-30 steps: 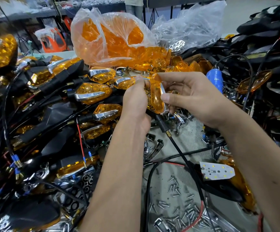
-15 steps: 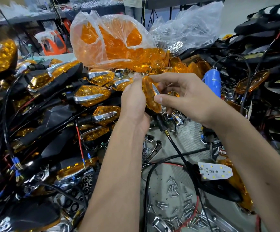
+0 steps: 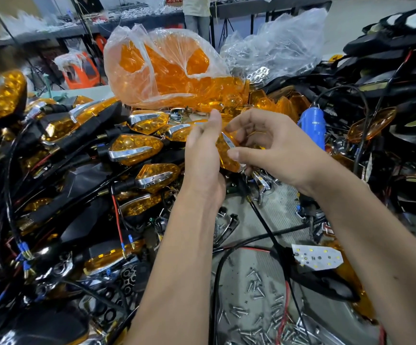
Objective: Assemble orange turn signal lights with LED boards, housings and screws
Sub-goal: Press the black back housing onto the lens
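Two hands meeting above mid-bench on one orange turn signal light [image 3: 228,155], held edge-on with its chrome trim toward the camera and a black cable hanging from its underside toward the near edge. Left hand [image 3: 205,155] upright against the light's left face, fingers nearly straight, thumb hidden behind it; whether gripping or only steadying, cannot tell. Right hand [image 3: 274,150] on the light's right side, thumb pressed to the lens edge, fingers curled over its far side. Heaped at left, finished lights [image 3: 134,149] with black stems and wires. Beyond the hands, a clear bag of orange lenses [image 3: 167,70]; just right of them, a blue electric screwdriver [image 3: 314,123]. On the near right of the bench [image 3: 279,215], a white LED board [image 3: 317,257] atop a black housing [image 3: 326,285], with loose screws [image 3: 259,310] scattered nearer still.
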